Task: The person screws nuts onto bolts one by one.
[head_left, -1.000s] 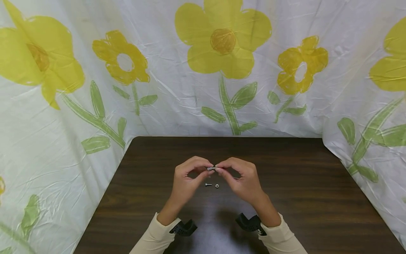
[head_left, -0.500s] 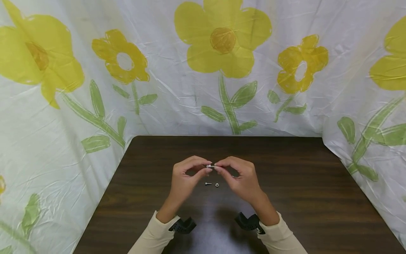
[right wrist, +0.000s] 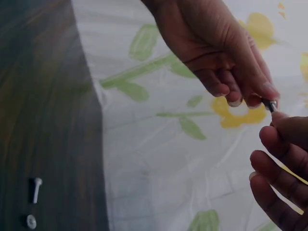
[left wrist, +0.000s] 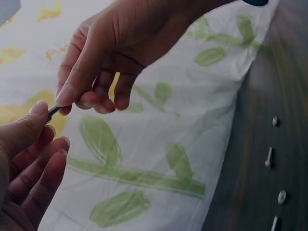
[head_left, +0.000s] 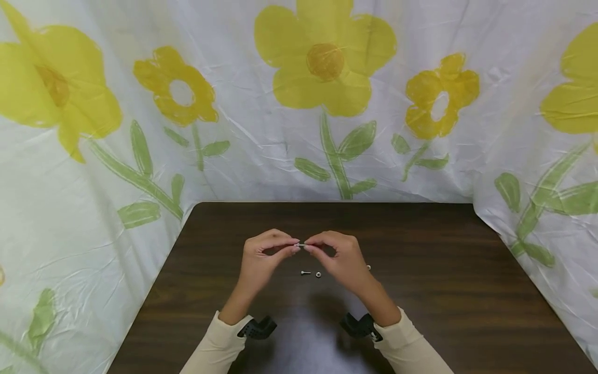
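A small metal bolt [head_left: 301, 245] is held level above the table, between the fingertips of both hands. The left hand [head_left: 259, 255] pinches its thicker left end between thumb and fingers. From the other side the right hand [head_left: 340, 257] pinches the thin end. The fingertips cover much of the bolt [right wrist: 270, 105], so I cannot tell whether a nut sits on it. Below the hands, a second bolt [head_left: 306, 272] lies on the table beside a nut [head_left: 318, 275]. Another nut [head_left: 368, 267] shows just past the right wrist.
The dark wooden table [head_left: 420, 311] is bordered by a white curtain [head_left: 261, 171] with yellow flowers. In the left wrist view, a row of loose bolts and nuts lies on the table, including a bolt [left wrist: 269, 158] and a nut [left wrist: 282, 196].
Both hands have shifted a little to the left with the bolt between them. A nut beside the right wrist has come into view, while a thin metal piece behind the right hand is now hidden.
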Demonstrator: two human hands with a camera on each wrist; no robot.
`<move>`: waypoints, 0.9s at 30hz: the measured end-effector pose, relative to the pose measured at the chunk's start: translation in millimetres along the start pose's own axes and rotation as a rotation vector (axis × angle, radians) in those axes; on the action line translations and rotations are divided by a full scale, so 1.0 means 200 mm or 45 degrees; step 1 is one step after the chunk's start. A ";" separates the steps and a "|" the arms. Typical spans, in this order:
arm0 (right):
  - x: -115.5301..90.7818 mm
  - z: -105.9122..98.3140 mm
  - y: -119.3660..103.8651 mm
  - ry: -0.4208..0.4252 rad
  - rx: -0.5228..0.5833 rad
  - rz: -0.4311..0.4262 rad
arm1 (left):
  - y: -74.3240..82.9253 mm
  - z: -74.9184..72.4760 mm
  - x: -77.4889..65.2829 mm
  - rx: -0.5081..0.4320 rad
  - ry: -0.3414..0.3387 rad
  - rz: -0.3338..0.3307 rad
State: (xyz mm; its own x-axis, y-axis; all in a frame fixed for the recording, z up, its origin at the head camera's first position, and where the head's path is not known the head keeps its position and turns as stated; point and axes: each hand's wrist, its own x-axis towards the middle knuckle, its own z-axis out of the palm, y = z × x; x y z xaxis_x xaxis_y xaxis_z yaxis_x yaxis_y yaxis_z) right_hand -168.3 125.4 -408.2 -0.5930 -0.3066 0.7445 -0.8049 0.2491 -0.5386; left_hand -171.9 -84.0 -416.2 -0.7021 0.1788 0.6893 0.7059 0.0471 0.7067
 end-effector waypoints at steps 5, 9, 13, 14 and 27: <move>0.02 0.02 0.02 -0.081 -0.176 0.028 | 0.01 -0.05 -0.01 0.027 -0.059 -0.145; 0.03 0.07 0.05 -0.152 -0.250 0.050 | 0.04 -0.09 -0.01 0.037 -0.092 -0.227; 0.04 0.14 0.10 -0.209 -0.258 0.103 | 0.00 -0.15 -0.02 0.062 -0.104 -0.266; 0.04 0.16 0.11 -0.220 -0.259 0.121 | -0.02 -0.16 -0.03 0.073 -0.106 -0.271; 0.09 0.39 0.24 -0.563 -0.479 0.324 | -0.26 -0.28 -0.14 0.270 -0.161 -0.420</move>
State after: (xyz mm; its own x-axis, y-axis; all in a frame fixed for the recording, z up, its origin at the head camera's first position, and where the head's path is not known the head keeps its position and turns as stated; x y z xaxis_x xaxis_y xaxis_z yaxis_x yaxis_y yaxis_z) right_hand -220.3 60.6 -450.9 -0.7822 -0.5255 0.3348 -0.6229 0.6457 -0.4417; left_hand -195.0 -146.5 -462.8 -0.8863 0.2389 0.3968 0.4578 0.3215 0.8289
